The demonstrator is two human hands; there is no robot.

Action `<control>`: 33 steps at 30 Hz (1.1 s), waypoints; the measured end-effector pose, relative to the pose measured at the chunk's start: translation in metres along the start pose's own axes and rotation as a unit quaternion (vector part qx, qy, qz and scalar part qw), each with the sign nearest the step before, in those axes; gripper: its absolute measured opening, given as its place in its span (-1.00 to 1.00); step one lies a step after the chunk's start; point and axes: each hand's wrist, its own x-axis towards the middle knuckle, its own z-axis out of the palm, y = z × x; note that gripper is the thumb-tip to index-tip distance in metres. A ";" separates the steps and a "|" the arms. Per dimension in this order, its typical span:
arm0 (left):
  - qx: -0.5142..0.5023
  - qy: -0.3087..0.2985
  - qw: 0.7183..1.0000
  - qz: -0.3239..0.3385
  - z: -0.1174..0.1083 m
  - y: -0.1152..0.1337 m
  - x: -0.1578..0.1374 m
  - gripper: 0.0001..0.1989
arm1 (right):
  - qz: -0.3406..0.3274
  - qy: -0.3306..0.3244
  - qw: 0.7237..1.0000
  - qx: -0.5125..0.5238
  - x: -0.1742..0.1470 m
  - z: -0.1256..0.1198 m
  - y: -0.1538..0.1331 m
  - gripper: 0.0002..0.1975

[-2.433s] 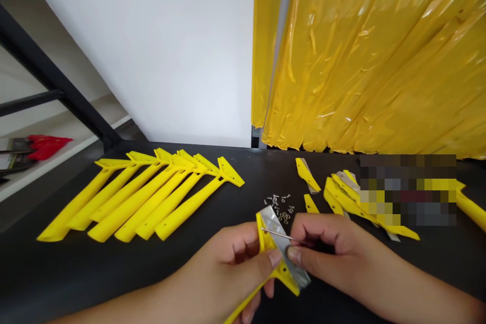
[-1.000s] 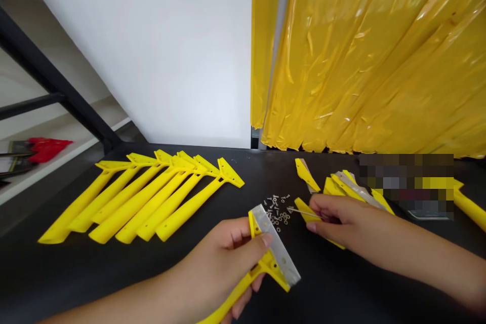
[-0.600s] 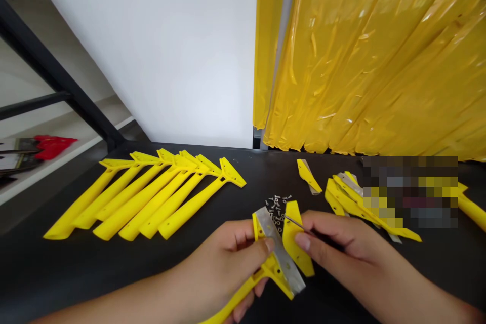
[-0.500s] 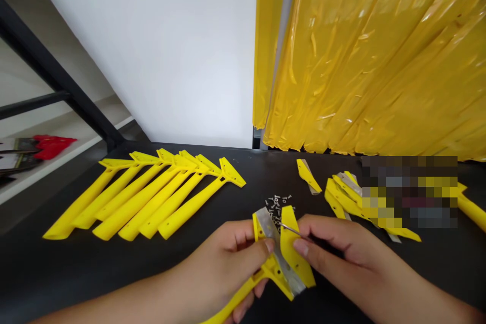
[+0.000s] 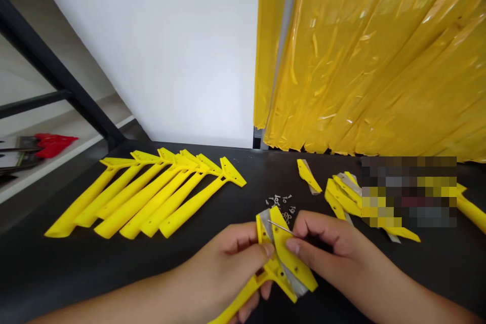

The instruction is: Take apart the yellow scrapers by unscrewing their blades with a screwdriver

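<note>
My left hand (image 5: 243,250) is closed around the head of a yellow plastic scraper handle (image 5: 243,297), its thumb pressing near a grey metal blade (image 5: 295,283) laid along the head. In my right hand (image 5: 322,248), thumb and fingers pinch the edge of a yellow cover plate (image 5: 290,250) with small holes. A thin metal rod (image 5: 280,226) also sticks out from those fingers, its tip over the plate's upper end. The plate overlaps the blade, leaving a grey strip showing. Just beyond lie small loose screws (image 5: 276,199) and nuts (image 5: 286,217).
Several yellow scraper handles (image 5: 152,197) lie in a slanting row at left on the black table (image 5: 114,273). One plate with a blade (image 5: 309,177) lies behind the screws. More plates and blades (image 5: 343,197) are piled at right, beside a blurred patch. Yellow plastic sheeting (image 5: 372,61) hangs behind.
My right hand has moved slightly left with the cover plate, which now overlaps more of the blade. The rod's tip has shifted left too. More screws and nuts show behind.
</note>
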 end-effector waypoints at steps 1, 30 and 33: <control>0.005 0.000 1.000 0.000 0.001 0.001 -0.001 -0.72 | -0.002 0.002 1.000 -0.002 0.000 0.000 0.000 -0.55; 0.065 -0.008 0.998 0.011 0.007 0.003 -0.001 -0.88 | -0.069 -0.031 0.993 -0.095 0.000 0.012 0.010 -0.55; 0.061 -0.005 0.998 0.005 0.007 0.003 -0.002 -0.88 | -0.066 -0.030 0.994 -0.080 0.000 0.011 0.008 -0.52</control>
